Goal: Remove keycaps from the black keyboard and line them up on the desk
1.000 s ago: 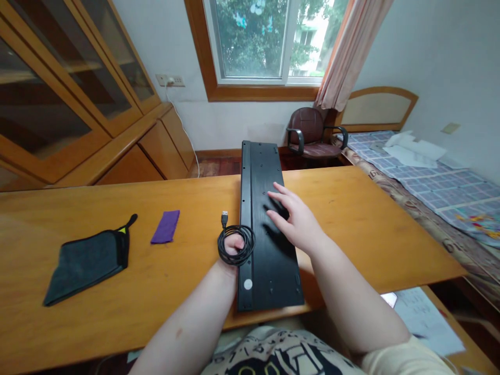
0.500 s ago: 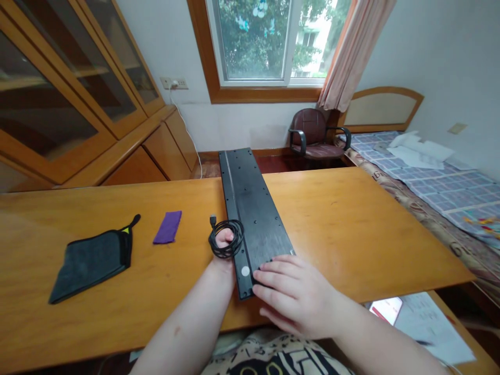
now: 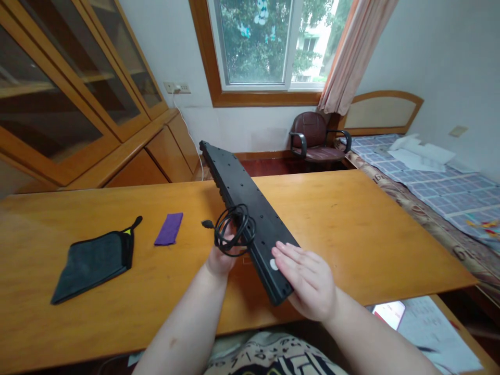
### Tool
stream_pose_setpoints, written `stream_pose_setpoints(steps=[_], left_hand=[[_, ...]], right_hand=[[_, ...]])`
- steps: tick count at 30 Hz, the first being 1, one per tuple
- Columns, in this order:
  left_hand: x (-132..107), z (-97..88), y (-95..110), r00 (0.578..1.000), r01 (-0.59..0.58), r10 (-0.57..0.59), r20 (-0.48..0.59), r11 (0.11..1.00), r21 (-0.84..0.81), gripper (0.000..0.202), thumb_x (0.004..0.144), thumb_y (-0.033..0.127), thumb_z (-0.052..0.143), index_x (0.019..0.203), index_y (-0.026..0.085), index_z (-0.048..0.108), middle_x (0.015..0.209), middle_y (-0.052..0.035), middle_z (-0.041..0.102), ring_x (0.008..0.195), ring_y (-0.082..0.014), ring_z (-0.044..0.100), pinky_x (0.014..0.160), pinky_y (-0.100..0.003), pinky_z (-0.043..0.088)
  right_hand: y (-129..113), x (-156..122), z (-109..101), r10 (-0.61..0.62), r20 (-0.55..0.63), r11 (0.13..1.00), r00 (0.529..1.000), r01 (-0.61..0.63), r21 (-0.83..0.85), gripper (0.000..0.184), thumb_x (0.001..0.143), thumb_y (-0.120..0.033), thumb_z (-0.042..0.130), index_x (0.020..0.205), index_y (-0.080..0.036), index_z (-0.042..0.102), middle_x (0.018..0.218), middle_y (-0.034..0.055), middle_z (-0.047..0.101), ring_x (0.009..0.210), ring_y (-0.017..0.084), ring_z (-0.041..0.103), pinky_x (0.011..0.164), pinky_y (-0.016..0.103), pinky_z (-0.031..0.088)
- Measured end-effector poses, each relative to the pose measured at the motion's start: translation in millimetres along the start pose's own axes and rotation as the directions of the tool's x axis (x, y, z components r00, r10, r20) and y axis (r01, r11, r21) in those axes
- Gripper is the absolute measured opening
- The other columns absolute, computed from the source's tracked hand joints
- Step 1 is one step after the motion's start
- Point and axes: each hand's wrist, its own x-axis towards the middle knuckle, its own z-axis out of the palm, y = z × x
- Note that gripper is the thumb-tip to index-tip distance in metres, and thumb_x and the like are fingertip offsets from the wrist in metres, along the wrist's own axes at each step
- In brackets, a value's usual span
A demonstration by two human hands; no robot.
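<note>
A long black keyboard (image 3: 255,198) is held tilted above the table, its screw-dotted underside up and a row of keys showing along its left edge. My left hand (image 3: 221,256) grips that left edge from below, its fingers partly hidden. A coil of black USB cable (image 3: 234,229) hangs around my left thumb, its plug sticking out to the left. My right hand (image 3: 308,276) holds the near right end, fingers laid across the underside beside a round white sticker (image 3: 274,264); its thumb is out of sight.
On the table (image 3: 351,224) at the left lie a dark grey cloth pouch (image 3: 94,263) and a purple cloth (image 3: 169,229). A phone (image 3: 389,314) and papers (image 3: 433,333) are on a lower surface at the right. A chair (image 3: 312,135) and a bed (image 3: 425,182) stand beyond.
The keyboard has been tipped, its left edge now raised with keys showing, and its far end has swung left. The cable coil has shifted with my left hand; my right hand has moved right.
</note>
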Motion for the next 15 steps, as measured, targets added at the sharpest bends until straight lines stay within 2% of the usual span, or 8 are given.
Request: stream_pose_setpoints(steps=[2,4,6,8,10,11,13,15], left_hand=[[3.2,2.8,7.8,0.998,-0.033,0.030,0.063,0.998,0.045,0.053,0.077,0.054,0.054,0.123,0.028,0.053,0.127,-0.0032,0.056,0.122,-0.0285,0.045,0.105,-0.045,0.035],[6.0,7.6,17.3,0.982,-0.048,0.018,0.190,0.987,0.153,0.062,0.075,0.047,0.060,0.132,0.027,0.045,0.140,-0.0036,0.043,0.132,-0.0297,0.032,0.110,-0.047,0.023],[7.6,13.1,27.2,0.958,-0.082,0.002,0.286,0.960,0.268,0.071,0.075,0.044,0.062,0.139,0.028,0.035,0.146,-0.0047,0.034,0.135,-0.0296,0.026,0.112,-0.048,0.015],[8.1,17.5,37.1,0.948,-0.101,-0.042,0.315,0.901,0.422,0.077,0.075,0.039,0.063,0.142,0.029,0.026,0.146,-0.0056,0.033,0.135,-0.0292,0.026,0.113,-0.050,0.009],[8.5,18.6,47.6,0.964,-0.132,-0.036,0.263,0.794,0.594,0.071,0.076,0.033,0.064,0.139,0.029,0.033,0.141,-0.0050,0.041,0.134,-0.0289,0.029,0.112,-0.051,0.007],[9.2,17.0,53.1,0.979,-0.152,0.020,0.203,0.733,0.662,0.063,0.076,0.030,0.063,0.135,0.029,0.040,0.139,-0.0040,0.045,0.132,-0.0285,0.031,0.113,-0.050,0.009],[12.6,7.5,64.2,0.974,-0.165,0.224,0.028,0.622,0.766,0.046,0.080,0.027,0.058,0.126,0.029,0.052,0.135,-0.0016,0.048,0.130,-0.0263,0.036,0.113,-0.045,0.017],[19.5,-11.8,73.4,0.904,-0.118,0.409,-0.123,0.516,0.849,0.045,0.082,0.025,0.056,0.126,0.029,0.051,0.137,-0.0005,0.044,0.130,-0.0245,0.035,0.113,-0.042,0.019]], right_hand=[[3.2,-1.8,-10.3,0.103,-0.071,0.992,0.992,-0.098,0.076,0.062,0.076,-0.009,0.053,0.136,-0.010,0.038,0.120,0.0164,0.060,0.115,0.026,0.054,0.089,0.040,0.051],[7.3,-6.0,-15.4,0.322,-0.196,0.944,0.926,-0.297,0.145,0.057,0.075,-0.010,0.057,0.131,-0.017,0.046,0.116,0.0131,0.063,0.105,0.025,0.061,0.083,0.038,0.054],[13.7,-12.0,-16.0,0.559,-0.344,0.829,0.755,-0.495,0.260,0.042,0.076,-0.013,0.061,0.117,-0.022,0.059,0.105,0.0082,0.068,0.092,0.023,0.066,0.077,0.035,0.056],[23.5,-17.7,-15.5,0.711,-0.428,0.703,0.558,-0.570,0.424,0.029,0.075,-0.017,0.064,0.103,-0.023,0.066,0.093,0.0044,0.071,0.082,0.021,0.067,0.071,0.033,0.056],[35.6,-21.8,-17.4,0.792,-0.439,0.610,0.424,-0.543,0.577,0.022,0.074,-0.020,0.067,0.096,-0.022,0.067,0.087,0.0027,0.072,0.079,0.020,0.067,0.070,0.033,0.055],[41.7,-23.0,-19.7,0.820,-0.430,0.573,0.378,-0.519,0.634,0.021,0.074,-0.021,0.068,0.095,-0.022,0.067,0.087,0.0025,0.071,0.079,0.020,0.067,0.071,0.035,0.055],[52.5,-23.7,-25.8,0.858,-0.399,0.513,0.325,-0.483,0.710,0.021,0.073,-0.022,0.067,0.094,-0.023,0.067,0.089,0.0025,0.071,0.080,0.021,0.067,0.073,0.038,0.055],[61.2,-22.7,-32.2,0.877,-0.361,0.476,0.318,-0.468,0.745,0.020,0.074,-0.023,0.065,0.094,-0.023,0.066,0.090,0.0027,0.071,0.079,0.022,0.067,0.073,0.040,0.054]])
